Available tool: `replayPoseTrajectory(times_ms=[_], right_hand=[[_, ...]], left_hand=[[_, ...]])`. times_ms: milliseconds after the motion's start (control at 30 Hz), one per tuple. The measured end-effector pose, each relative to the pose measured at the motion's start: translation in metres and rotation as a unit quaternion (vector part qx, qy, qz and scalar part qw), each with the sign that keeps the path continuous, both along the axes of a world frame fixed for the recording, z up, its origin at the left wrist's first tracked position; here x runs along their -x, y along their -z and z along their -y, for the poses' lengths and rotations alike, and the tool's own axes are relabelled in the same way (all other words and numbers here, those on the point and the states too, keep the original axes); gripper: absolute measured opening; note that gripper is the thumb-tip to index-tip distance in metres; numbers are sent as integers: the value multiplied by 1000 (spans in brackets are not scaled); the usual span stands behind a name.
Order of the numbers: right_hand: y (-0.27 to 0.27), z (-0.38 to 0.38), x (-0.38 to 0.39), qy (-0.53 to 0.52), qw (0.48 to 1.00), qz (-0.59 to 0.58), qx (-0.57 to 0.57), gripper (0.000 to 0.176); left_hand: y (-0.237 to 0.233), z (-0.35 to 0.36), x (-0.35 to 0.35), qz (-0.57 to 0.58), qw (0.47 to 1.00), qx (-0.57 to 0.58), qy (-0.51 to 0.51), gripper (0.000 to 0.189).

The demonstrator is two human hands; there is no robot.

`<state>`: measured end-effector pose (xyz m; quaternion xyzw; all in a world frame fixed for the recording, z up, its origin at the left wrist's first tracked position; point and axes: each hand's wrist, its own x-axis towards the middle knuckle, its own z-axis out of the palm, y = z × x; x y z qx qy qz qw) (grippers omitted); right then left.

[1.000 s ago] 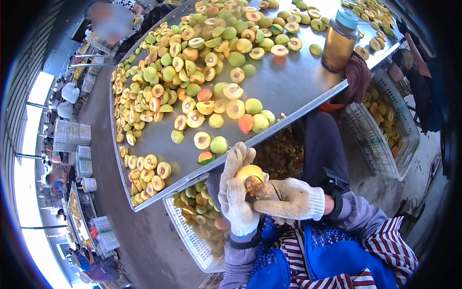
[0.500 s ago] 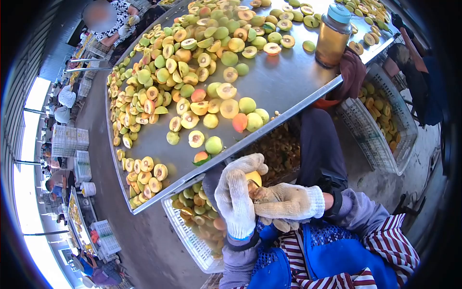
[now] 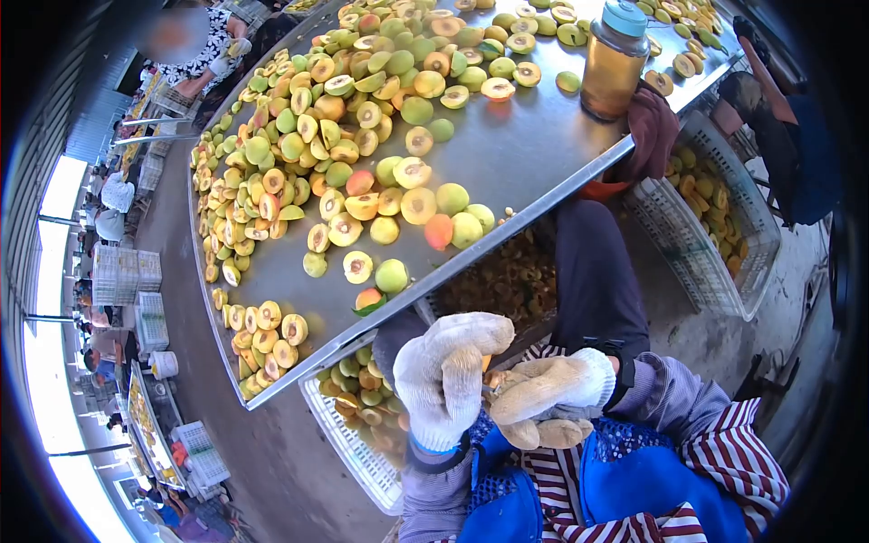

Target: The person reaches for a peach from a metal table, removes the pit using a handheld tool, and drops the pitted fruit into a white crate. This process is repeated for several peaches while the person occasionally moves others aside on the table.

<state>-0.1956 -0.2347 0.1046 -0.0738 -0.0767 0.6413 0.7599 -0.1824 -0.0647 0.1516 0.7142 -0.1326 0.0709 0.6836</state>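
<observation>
In front of my lap, my left hand (image 3: 450, 373), in a white knit glove, curls around a yellow peach piece (image 3: 486, 363) that is mostly hidden behind its fingers. Close against it is my right hand (image 3: 550, 391), in a browned, stained glove, its fingers pinched together. Something small and brownish shows at its fingertips, too hidden to name. Beyond both hands, whole and halved peaches (image 3: 344, 226) lie on a metal table (image 3: 507, 163), several halves with a brown centre.
A bottle of amber liquid (image 3: 615, 68) stands near the table edge beside a maroon cloth (image 3: 652, 127). White crates of peaches sit below, one at left (image 3: 348, 448) and one at right (image 3: 701, 262). Brown scraps (image 3: 507, 285) lie under the table. Other people work farther off.
My left hand has turned so its fingers point more to the right, covering most of the yellow peach piece. My right hand's lower fingers have spread downward. The view has shifted slightly.
</observation>
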Motion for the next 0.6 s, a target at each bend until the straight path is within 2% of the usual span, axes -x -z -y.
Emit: replayPoseTrajectory(times_ms=[67, 167, 267, 300, 400, 500, 567, 600], right_hand=[[-2, 1, 3, 5, 999, -26, 27, 40], [1, 1, -2, -36, 998, -13, 48, 40], [0, 3, 3, -8, 997, -32, 64, 41], [-5, 1, 1, -5, 996, -8, 83, 41], [-20, -2, -6, -10, 992, 37, 121, 42], [-15, 2, -4, -39, 995, 6, 88, 42], [-13, 0, 1, 22, 994, 14, 109, 41], [-13, 1, 0, 22, 995, 0, 97, 39]], left_hand=[[3, -5, -4, 86, 995, -48, 19, 31], [5, -5, -5, 91, 994, -53, 24, 29], [-14, 2, 1, -53, 997, -63, -12, 33], [-25, 3, 4, -193, 981, -1, -6, 39], [-18, 8, 3, -172, 983, 43, -48, 44], [-6, 7, 5, -1, 998, -31, -53, 36], [-5, 4, 0, 113, 988, -98, -41, 30], [-6, 5, 0, 78, 989, -116, -54, 31]])
